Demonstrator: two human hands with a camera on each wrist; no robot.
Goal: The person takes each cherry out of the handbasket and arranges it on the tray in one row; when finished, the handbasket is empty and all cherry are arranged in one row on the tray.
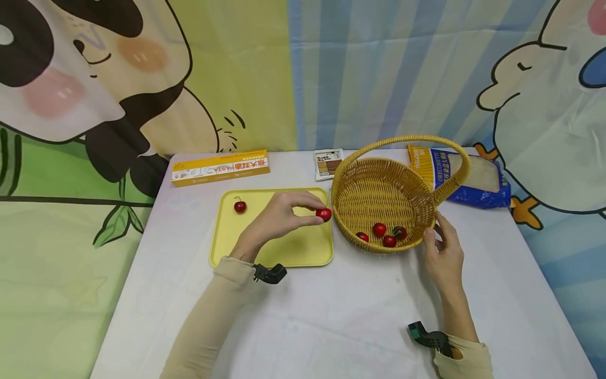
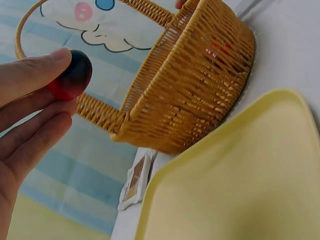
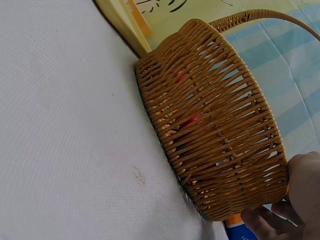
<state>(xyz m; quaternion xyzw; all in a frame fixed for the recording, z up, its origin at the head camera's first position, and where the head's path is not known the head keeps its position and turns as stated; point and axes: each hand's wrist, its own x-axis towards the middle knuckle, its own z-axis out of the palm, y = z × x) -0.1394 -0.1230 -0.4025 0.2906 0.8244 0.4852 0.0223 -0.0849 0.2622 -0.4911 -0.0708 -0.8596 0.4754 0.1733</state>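
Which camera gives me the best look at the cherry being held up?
The left wrist view: the cherry looks large and close there, pinched in the left fingers. The head view shows it much smaller, near the basket; the right wrist view doesn't show it.

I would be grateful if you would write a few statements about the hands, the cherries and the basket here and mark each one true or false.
1. The left hand pinches a red cherry. True.
2. The right hand touches the woven basket. True.
3. The basket's handle is folded down. False: the handle stands up in an arch.
4. Another cherry lies on the yellow tray. True.
5. The woven basket has no fruit in it. False: several cherries lie inside.
6. The pasta box lies to the right of the basket. False: the pasta box lies to its left, beyond the tray.
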